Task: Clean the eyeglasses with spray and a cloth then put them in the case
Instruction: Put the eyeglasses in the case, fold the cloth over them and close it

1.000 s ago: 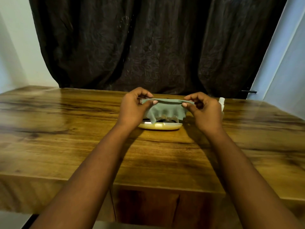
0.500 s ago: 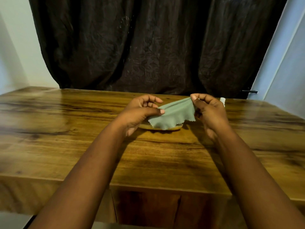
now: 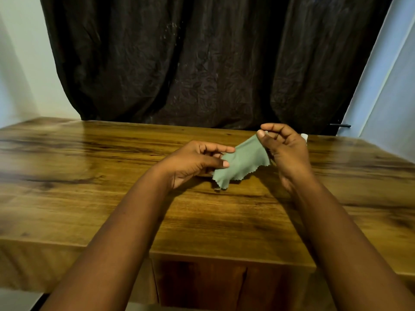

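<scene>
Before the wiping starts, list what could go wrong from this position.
1. The green cloth is only pinched at its edges by the left hand and right hand; it may slip onto the wooden table.
2. The white-capped spray bottle stands hidden right behind the right hand, so a backward move could topple it.

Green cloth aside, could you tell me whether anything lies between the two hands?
Only the cloth spans from left hand to right hand, in the head view.
</scene>
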